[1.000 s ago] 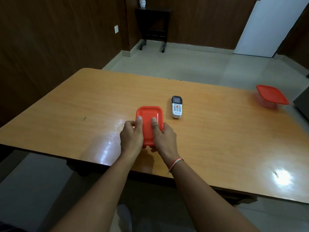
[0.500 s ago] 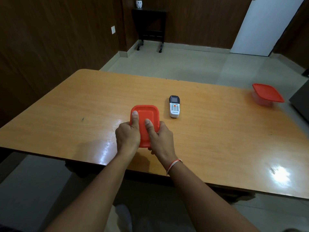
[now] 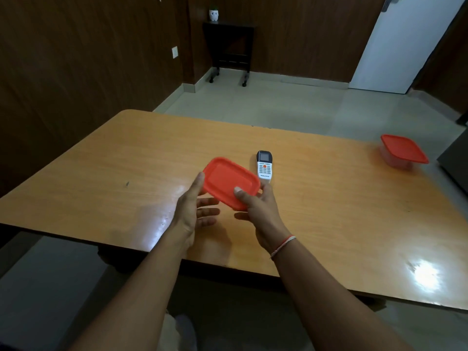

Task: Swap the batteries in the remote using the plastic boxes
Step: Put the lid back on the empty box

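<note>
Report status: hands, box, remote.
Right hand pinches red-lidded box, left hand touches its edge. Box tilted above table. Remote face up behind it. Nothing in the way.

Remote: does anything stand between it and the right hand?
Nothing lies between them: the remote sits just past the right hand, but that hand is busy gripping the tilted red lid.

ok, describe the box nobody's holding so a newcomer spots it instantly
Start at the orange wooden table. At its far right edge sits a clear plastic box with a red lid, alone. The other red lid is tilted in the right hand, beside the remote.
</note>
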